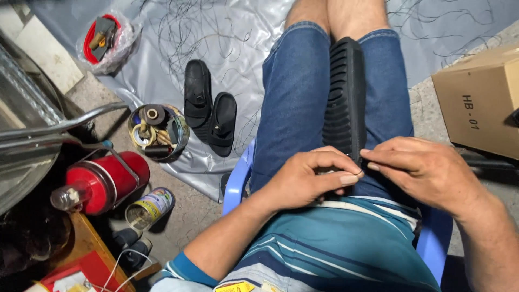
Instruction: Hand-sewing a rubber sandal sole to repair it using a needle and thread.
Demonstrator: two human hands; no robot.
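Note:
A long black ribbed rubber piece (pixel 346 92) lies lengthwise on my lap, between my thighs in blue denim shorts. My left hand (pixel 305 178) grips its near end, fingers curled over it and thumb pressed along the edge. My right hand (pixel 421 170) comes in from the right, its thumb and forefinger pinched at the same near end, holding a thin dark wire loop (pixel 358 172) just beside the left thumb. I sit on a blue plastic chair (pixel 238 178).
Black sandals (pixel 210 111) and a round tin of small parts (pixel 157 132) sit on grey sheeting (pixel 227 32) strewn with thin wires. A red cylinder (pixel 105 181), a can (pixel 150 208) and a bagged red tool (pixel 105 38) are left. A cardboard box (pixel 481 97) stands right.

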